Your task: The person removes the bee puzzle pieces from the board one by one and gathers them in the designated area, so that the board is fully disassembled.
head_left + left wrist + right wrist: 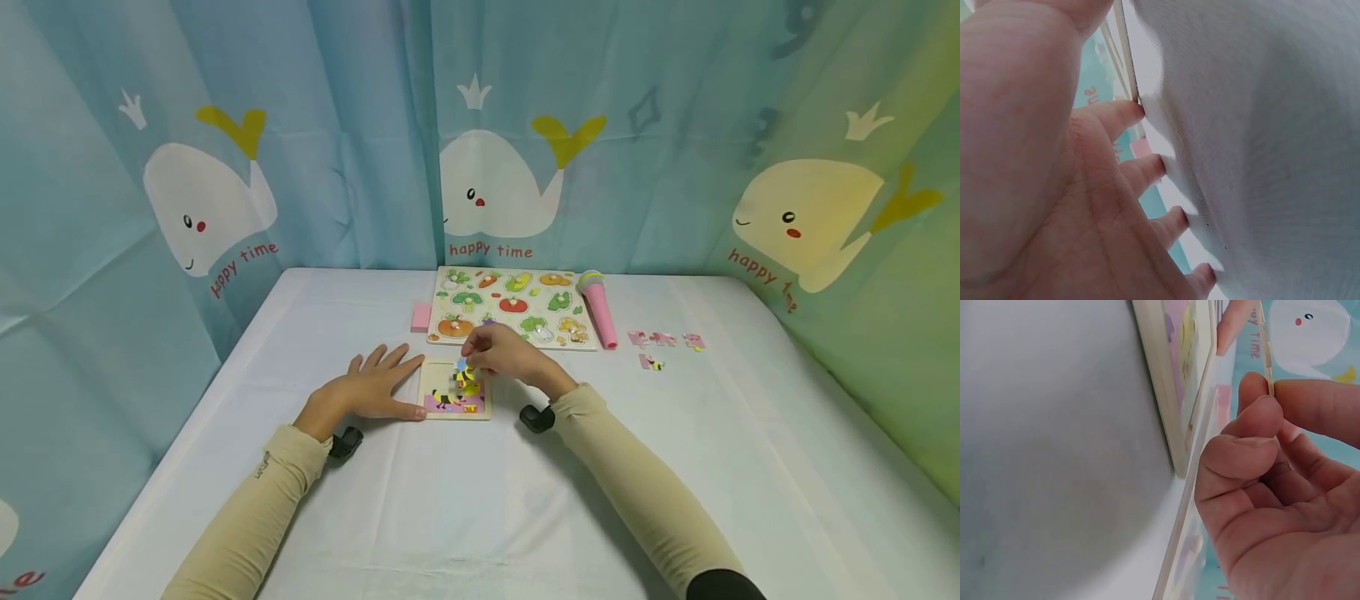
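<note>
A small wooden jigsaw tray lies on the table, with bee pictures on pink in its lower part and bare board higher up. My left hand rests flat with spread fingers beside it, the thumb and index fingertip at the tray's left edge. Between thumb and index finger, my right hand pinches a jigsaw piece with a bee on it, over the tray. The right wrist view shows this thin piece edge-on, held up from the tray's surface. Its other fingers are curled in.
Several loose pink jigsaw pieces lie to the right on the white table. Behind the tray are a vegetable puzzle board, a pink toy microphone and a pink block. A whale-print curtain surrounds the table.
</note>
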`<state>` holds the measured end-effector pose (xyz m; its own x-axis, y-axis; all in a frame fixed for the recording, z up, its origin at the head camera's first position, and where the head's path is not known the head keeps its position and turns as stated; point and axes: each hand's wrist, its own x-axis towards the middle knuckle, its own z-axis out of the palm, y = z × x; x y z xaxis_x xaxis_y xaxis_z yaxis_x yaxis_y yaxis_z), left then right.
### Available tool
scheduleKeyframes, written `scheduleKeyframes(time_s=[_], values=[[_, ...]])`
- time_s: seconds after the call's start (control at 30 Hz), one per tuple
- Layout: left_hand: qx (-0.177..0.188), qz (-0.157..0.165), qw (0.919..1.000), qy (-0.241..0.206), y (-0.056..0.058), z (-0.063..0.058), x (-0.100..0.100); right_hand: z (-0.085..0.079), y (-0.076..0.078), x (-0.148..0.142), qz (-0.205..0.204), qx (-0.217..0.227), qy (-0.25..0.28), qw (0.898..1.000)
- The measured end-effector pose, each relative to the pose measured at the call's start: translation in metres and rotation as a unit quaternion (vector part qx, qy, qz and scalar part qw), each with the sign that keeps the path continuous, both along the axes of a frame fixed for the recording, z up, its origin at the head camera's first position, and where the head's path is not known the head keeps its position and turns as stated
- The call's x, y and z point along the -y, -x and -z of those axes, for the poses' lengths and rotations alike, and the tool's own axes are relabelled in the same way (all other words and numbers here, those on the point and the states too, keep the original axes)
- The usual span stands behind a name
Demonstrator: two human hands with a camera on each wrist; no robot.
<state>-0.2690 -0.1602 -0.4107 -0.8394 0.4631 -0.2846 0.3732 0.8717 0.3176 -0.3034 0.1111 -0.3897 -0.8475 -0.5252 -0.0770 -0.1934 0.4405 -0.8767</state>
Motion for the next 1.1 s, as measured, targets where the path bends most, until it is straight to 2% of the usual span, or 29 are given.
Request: scheduleKeyframes(time_s=[0.5,1.1], values=[[-0.001,-0.004,1.0,-0.002,-0.001,0.003,0.001,-0.006,-0.003,-0.02,0.025,0.002,0.026,0.999],[-0.001,0.003,1.0,-0.007,0.0,0.0,0.001,-0.012,-0.002,-0.052,0.065,-0.036,0.014,0.997]])
